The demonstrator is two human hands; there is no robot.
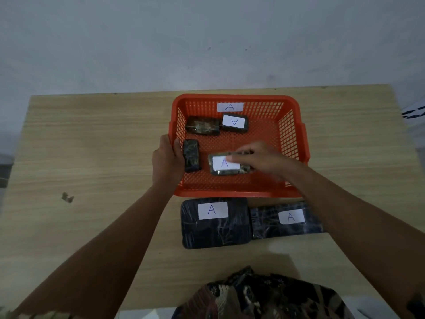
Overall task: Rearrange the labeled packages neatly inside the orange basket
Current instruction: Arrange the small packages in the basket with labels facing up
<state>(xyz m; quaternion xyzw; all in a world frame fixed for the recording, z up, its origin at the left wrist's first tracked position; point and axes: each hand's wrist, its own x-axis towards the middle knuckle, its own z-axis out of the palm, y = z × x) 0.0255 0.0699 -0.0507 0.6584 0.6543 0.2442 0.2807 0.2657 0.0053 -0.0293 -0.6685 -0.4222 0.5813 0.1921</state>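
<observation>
left hand point(166, 157) grips orange basket point(296, 143) rim – steadying it | right hand point(259, 161) fingers on labeled package point(226, 164) inside (grip blurred, cannot tell) | 2 large packages point(215, 223) outside – awaiting placement

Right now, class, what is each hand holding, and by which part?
The left hand grips the orange basket by its left rim. The right hand rests fingers on the labelled package, at its top; a true grip cannot be told.
</observation>
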